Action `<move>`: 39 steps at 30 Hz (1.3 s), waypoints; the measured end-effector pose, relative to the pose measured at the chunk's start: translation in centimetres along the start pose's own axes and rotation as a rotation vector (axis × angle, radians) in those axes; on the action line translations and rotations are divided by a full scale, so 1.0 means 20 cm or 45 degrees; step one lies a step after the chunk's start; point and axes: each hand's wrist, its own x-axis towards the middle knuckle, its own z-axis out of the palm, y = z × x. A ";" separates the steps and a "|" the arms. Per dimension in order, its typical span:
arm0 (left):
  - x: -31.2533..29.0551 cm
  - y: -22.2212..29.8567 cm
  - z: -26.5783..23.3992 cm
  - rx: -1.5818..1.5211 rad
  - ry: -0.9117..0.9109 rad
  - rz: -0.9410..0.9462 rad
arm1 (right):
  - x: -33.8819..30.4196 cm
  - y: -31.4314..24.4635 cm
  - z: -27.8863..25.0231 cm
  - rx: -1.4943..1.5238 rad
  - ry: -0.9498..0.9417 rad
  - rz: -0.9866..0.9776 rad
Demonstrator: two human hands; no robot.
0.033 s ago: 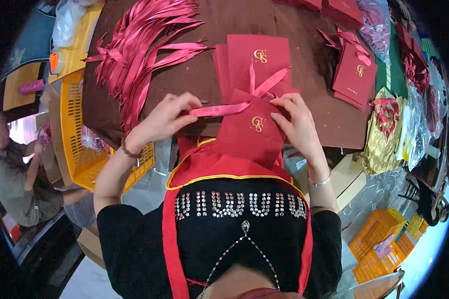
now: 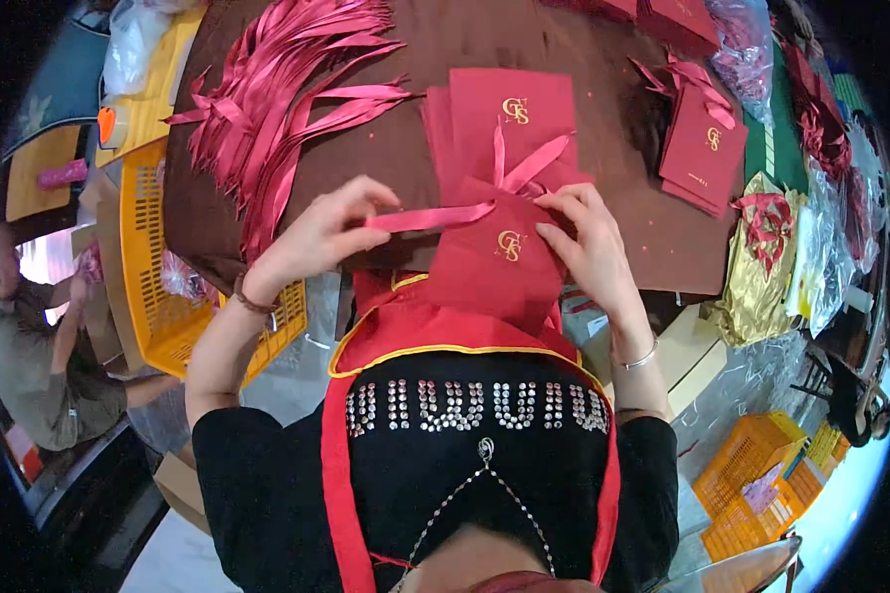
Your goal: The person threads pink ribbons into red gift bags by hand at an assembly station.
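Note:
A flat dark red paper gift bag (image 2: 485,259) with a gold emblem lies at the table's near edge. My right hand (image 2: 588,237) pinches its upper right corner between thumb and fingers. From the bag's top edge a pink ribbon (image 2: 435,218) stretches left, its end lying in the gap between thumb and forefinger of my left hand (image 2: 331,227). Those fingertips stand apart, not pressed on the ribbon. Just beyond lies a stack of similar red bags (image 2: 514,104), overlapped by pink ribbon loops (image 2: 534,163).
A big bundle of pink ribbons (image 2: 277,109) spreads at the far left of the brown-covered table (image 2: 455,35). Ribboned bags (image 2: 702,148) lie at the right. A yellow crate (image 2: 163,287) stands at the left, near another person (image 2: 44,356); yellow crates (image 2: 747,465) sit lower right.
My left hand has shifted slightly left and its fingers have spread a little around the ribbon. My right hand and the bag look almost unchanged.

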 end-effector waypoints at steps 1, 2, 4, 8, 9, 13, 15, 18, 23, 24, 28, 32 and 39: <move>-0.02 0.01 -0.01 -0.415 -0.013 -0.109 | 0.00 -0.01 0.00 -0.001 -0.003 -0.008; 0.00 0.05 0.00 -0.416 -0.013 -0.108 | 0.01 -0.03 0.02 -0.097 0.012 -0.056; 0.12 0.15 0.06 -0.041 0.215 0.224 | 0.02 -0.05 0.03 -0.194 0.026 -0.104; 0.32 0.09 0.16 0.177 0.158 0.318 | 0.03 -0.08 0.01 -0.031 0.011 -0.162; 0.32 0.11 0.14 0.178 0.152 0.325 | 0.02 -0.07 -0.01 0.014 0.004 -0.124; 0.31 0.12 0.13 0.167 -0.032 0.110 | -0.01 -0.02 -0.08 0.025 -0.182 0.092; 0.31 0.11 0.14 0.160 -0.079 0.078 | -0.02 0.03 -0.09 0.027 -0.215 0.072; 0.33 0.05 0.16 0.121 -0.047 0.187 | 0.00 0.03 -0.12 0.284 -0.373 0.346; 0.25 0.10 0.03 -0.415 -0.183 -0.079 | -0.02 0.14 -0.09 0.754 -0.379 0.634; 0.20 0.09 0.02 -0.765 -0.147 -0.077 | -0.02 0.14 -0.09 0.762 -0.375 0.636; -0.01 0.01 -0.15 -1.072 0.027 0.075 | -0.02 0.15 -0.08 0.783 -0.345 0.728; -0.12 0.02 -0.18 -1.424 -0.107 0.503 | -0.01 0.18 -0.06 0.831 -0.366 0.581; -0.04 0.21 -0.07 -1.003 0.311 0.711 | 0.05 0.09 -0.02 0.720 -0.325 0.486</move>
